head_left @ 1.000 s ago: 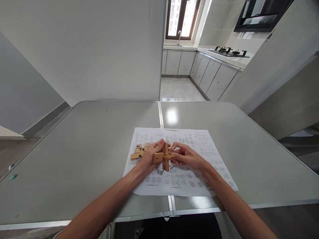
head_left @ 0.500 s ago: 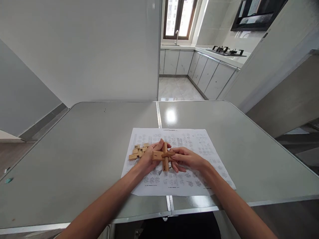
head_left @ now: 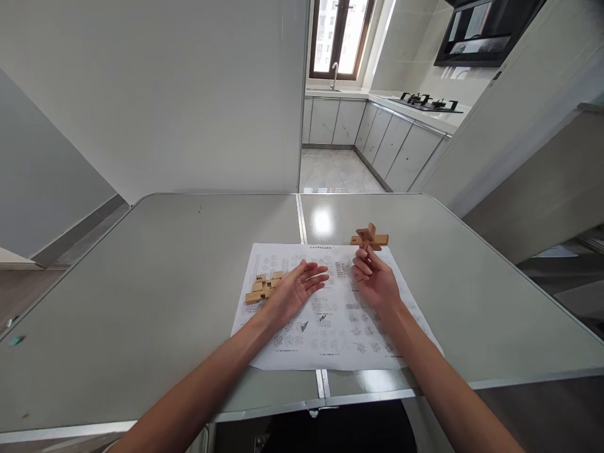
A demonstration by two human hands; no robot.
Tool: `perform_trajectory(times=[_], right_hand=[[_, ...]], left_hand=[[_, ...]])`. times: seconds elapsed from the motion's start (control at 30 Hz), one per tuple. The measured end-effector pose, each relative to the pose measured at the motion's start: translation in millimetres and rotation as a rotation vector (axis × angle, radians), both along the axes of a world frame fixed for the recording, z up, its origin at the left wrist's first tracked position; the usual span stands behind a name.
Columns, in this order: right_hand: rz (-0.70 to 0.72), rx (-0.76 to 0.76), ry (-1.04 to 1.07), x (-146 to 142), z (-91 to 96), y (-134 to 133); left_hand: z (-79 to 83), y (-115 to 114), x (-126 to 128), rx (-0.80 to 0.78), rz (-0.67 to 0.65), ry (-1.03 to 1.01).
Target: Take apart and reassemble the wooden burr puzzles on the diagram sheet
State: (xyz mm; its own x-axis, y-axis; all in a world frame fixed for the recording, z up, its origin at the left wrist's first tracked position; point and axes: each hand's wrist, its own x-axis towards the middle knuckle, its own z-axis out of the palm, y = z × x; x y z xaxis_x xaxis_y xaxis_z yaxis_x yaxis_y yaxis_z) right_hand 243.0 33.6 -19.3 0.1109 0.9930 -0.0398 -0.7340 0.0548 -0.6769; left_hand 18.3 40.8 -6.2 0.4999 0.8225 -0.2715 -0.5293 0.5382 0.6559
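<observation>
My right hand [head_left: 375, 277] pinches the near end of a wooden burr puzzle [head_left: 369, 236], a cross of interlocked brown bars. The puzzle is over the far right part of the printed sheet, by its top edge. Above the middle of the sheet, my left hand [head_left: 302, 286] is open, fingers stretched out and holding nothing. Just left of that hand, several loose wooden puzzle pieces [head_left: 257, 287] lie together on the paper, one marked with a 3; my left hand partly hides them. Small line diagrams cover the white instruction sheet [head_left: 330, 352].
The grey folding table [head_left: 189, 264] has a metal seam [head_left: 301, 217] down its middle and a metal rim. A small teal bit [head_left: 17, 340] lies at its left edge. Beyond are a white wall [head_left: 212, 94] and a kitchen with a gas hob [head_left: 427, 102].
My right hand has carried the burr puzzle away to the far right, out of my left hand. The left hand has let go and opened, staying near the same spot.
</observation>
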Motion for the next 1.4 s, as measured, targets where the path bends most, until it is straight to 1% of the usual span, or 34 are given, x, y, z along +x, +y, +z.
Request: perform_trajectory(times=[0.07,0.13,0.23,0.33,0.57,0.63,0.7,0.77,0.9,0.97,1.07,1.1,1.2,1.3,1.4], right_hand=[[-0.065,0.003,0.013,4.9,-3.8,2.8],[-0.098,0.007,0.004,9.3,-6.7,5.0],[-0.113,0.005,-0.006,13.7,-8.9,6.8],[-0.121,0.001,-0.009,15.5,-9.8,6.8],[-0.102,-0.012,0.019,14.3,-9.1,4.3],[-0.079,-0.019,0.026,12.8,-8.1,3.7],[-0.043,-0.035,0.012,9.9,-6.6,3.0],[-0.005,-0.052,-0.072,5.1,-4.6,2.0],[0.066,-0.041,-0.362,-8.6,-0.1,-1.3],[0.109,-0.035,-0.424,-14.2,2.3,-3.5],[0.147,-0.031,-0.462,-18.0,5.2,-6.0],[0.149,-0.030,-0.469,-18.1,5.8,-6.4],[0.152,-0.034,-0.480,-17.0,6.1,-6.3],[0.161,-0.040,-0.492,-16.2,5.3,-5.7],[0.168,-0.044,-0.507,-15.9,5.5,-6.0]], left_hand=[[0.5,-0.9,-0.3,0.043,-0.026,0.015],[0.5,-1.7,-0.7,0.098,-0.052,0.035],[0.2,-3.2,-1.3,0.162,-0.088,0.063],[0.4,-5.3,-1.6,0.181,-0.119,0.081],[7.1,-12.8,0.0,0.230,-0.154,0.146],[10.7,-15.4,0.4,0.239,-0.133,0.135],[15.1,-18.2,-0.2,0.300,-0.088,0.152],[20.1,-20.7,-2.4,0.457,-0.038,0.257],[29.8,-20.7,-12.1,0.937,0.036,0.658],[34.3,-16.0,-18.9,1.099,0.042,0.792],[40.4,-3.4,-31.6,1.164,0.012,0.871],[41.7,1.7,-36.6,1.181,-0.019,0.887],[41.2,16.8,-53.2,1.244,-0.169,0.960],[35.0,29.3,-71.1,1.237,-0.280,1.150],[29.9,38.2,-88.2,1.181,-0.325,1.264]])
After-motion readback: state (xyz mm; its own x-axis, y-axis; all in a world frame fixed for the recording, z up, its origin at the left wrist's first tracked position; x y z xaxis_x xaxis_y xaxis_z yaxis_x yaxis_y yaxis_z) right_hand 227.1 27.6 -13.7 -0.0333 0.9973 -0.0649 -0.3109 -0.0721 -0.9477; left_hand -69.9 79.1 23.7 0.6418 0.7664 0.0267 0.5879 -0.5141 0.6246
